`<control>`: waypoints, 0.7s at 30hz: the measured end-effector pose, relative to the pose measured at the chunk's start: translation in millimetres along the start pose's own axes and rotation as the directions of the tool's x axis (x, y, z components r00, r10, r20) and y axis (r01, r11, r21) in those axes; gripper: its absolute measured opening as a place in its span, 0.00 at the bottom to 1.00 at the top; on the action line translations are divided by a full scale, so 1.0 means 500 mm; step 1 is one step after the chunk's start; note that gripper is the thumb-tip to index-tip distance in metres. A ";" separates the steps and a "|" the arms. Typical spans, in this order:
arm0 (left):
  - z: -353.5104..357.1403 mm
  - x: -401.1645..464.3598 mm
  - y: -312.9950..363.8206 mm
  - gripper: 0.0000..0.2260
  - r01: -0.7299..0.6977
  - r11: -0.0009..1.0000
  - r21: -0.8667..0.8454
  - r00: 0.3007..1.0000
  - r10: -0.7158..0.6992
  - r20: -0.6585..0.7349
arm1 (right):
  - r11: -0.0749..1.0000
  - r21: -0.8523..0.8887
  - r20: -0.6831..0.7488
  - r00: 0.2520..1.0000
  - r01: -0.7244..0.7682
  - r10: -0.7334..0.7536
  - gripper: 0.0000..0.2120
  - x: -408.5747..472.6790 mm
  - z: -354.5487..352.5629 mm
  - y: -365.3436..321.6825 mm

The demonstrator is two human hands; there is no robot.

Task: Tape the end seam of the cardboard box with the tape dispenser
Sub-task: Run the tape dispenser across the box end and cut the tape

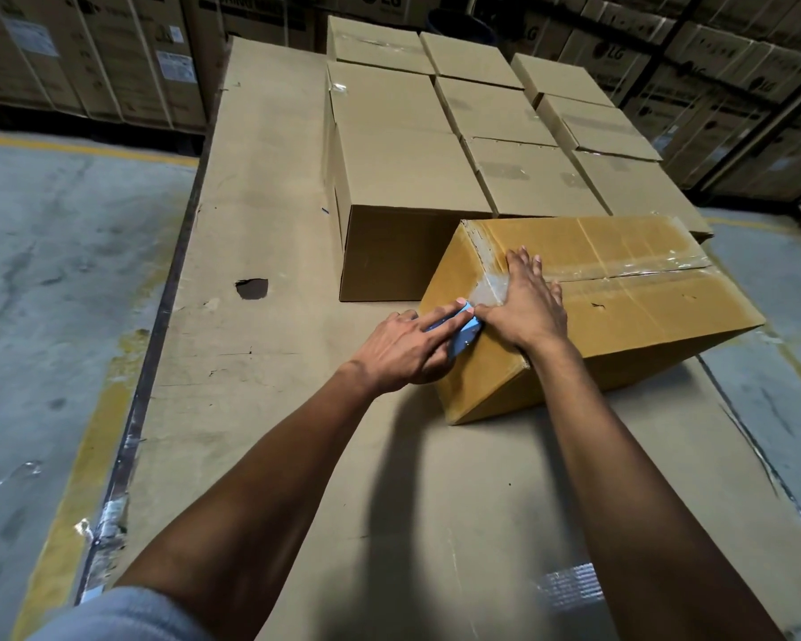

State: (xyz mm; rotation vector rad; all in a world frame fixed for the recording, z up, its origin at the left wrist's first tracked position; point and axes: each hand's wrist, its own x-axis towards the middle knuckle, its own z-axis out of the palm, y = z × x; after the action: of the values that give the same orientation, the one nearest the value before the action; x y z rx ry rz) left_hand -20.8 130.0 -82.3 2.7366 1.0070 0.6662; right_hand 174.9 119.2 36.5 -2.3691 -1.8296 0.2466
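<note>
A brown cardboard box [634,312] lies tilted on flat cardboard sheeting, its near end face turned toward me. Clear tape runs along its top seam and over the left edge onto the end face. My left hand [405,347] grips a blue tape dispenser [464,333] and presses it against the end face just below the top edge. My right hand [526,300] lies flat, fingers spread, on the tape at the box's top left edge, thumb touching the dispenser.
Several sealed cardboard boxes [403,173] stand in rows right behind the tilted box. The cardboard sheeting [269,224] has a torn hole [252,288]. Concrete floor with yellow lines lies left and right. Stacked printed cartons [89,53] line the back.
</note>
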 end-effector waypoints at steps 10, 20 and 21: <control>-0.050 0.012 0.002 0.31 0.059 0.984 -0.168 0.986 -0.031 0.165 | 1.000 0.005 -0.018 1.000 0.005 -0.005 0.52 -0.002 0.004 -0.007; 0.031 -0.102 -0.014 0.32 0.148 0.981 -0.122 0.903 -0.083 0.422 | 1.000 0.021 -0.027 0.999 0.019 -0.018 0.54 0.002 0.005 -0.001; 0.027 -0.100 -0.008 0.32 0.147 0.984 -0.097 0.907 -0.095 0.409 | 0.999 0.036 -0.024 1.000 0.014 -0.013 0.54 0.002 0.004 0.001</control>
State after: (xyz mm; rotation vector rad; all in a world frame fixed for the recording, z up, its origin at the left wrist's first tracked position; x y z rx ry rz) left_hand -50.8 100.9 -113.2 2.5235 0.9835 0.1245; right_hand 175.1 120.2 34.3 -2.3243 -1.8145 0.2465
